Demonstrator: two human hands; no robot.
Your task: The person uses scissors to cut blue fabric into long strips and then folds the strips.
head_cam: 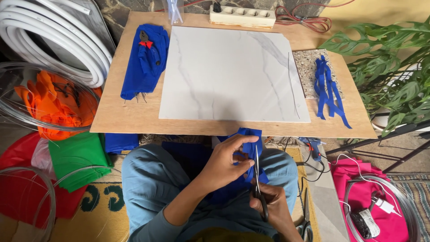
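Note:
My left hand (226, 162) pinches a piece of blue fabric (249, 142) over my lap, just below the front edge of the wooden board (134, 118). My right hand (273, 205) grips a pair of scissors (258, 179), their blades pointing up into the blue fabric beside my left fingers. More blue cloth lies across my lap under both hands.
A white marble tile (230, 74) lies on the board. Folded blue cloth with pliers (144, 58) sits at its left, cut blue strips (328, 87) at its right, a power strip (242, 16) behind. White hose coils, orange, green, red and pink fabric, wire rings and a plant surround me.

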